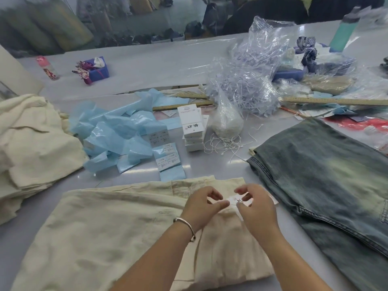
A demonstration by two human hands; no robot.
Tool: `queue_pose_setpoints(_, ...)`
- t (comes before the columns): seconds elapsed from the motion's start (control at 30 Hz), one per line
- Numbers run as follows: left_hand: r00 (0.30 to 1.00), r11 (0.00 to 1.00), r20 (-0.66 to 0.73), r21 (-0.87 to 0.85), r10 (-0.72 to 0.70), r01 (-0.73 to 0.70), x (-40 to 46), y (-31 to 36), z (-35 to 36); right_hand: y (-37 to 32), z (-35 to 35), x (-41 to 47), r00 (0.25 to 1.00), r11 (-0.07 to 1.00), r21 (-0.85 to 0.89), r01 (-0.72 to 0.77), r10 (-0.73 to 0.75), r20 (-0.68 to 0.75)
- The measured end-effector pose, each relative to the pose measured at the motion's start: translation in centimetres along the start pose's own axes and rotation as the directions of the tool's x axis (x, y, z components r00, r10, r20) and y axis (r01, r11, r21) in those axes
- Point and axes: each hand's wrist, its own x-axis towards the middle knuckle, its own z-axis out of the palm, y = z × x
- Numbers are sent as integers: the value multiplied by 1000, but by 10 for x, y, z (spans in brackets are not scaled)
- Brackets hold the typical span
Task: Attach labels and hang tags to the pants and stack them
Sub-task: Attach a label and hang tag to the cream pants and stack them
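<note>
Cream pants (109, 223) lie folded flat on the table in front of me. Over their waistband, my left hand (202, 206) and my right hand (255, 206) both pinch a small white hang tag (233, 201) between curled fingers. A stack of white hang tags (192, 129) stands in the middle of the table. Sheets of printed labels (167, 155) lie on blue backing paper beside it. Loose white tag strings (225, 144) are scattered to the right of the stack.
A pile of cream pants (35, 143) sits at the left. Washed blue jeans (327, 185) lie at the right. Crumpled blue backing paper (113, 131), a clear bag of strings (247, 85), a wooden ruler (331, 101) and a tissue box (98, 69) lie farther back.
</note>
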Motion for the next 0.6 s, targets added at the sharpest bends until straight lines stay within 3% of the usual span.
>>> queue_pose_setpoints(0.07, 994, 998, -96, -48, -46, 41, -10, -17, -33, -21, 23, 1, 990, 990, -16, 137, -136, 33)
queue_pose_setpoints(0.13, 968, 995, -233, -9, -98, 99, -29, -46, -80, -40, 54, 4, 951, 954, -139, 266, -237, 197)
queue_pose_setpoints(0.2, 910, 978, -388, 80, -147, 192, -57, -83, -135, -54, 87, 11, 890, 864, -359, 352, -190, 414)
queue_pose_setpoints(0.27, 831, 897, -506, 222, -230, 383, -86, -126, -189, -60, 111, 23, 850, 765, -531, 365, -41, 525)
queue_pose_setpoints(0.33, 716, 709, -588, 315, -377, 632, -118, -168, -234, -59, 126, 33, 833, 725, -612, 315, 99, 545)
queue_pose_setpoints(0.4, 645, 618, -595, 293, -479, 729, -140, -197, -257, -50, 127, 40, 831, 693, -663, 283, 168, 530)
queue_pose_setpoints(0.6, 651, 786, -551, -15, -522, 618, -167, -237, -266, -59, 155, 14, 937, 540, -826, 161, 179, 300)
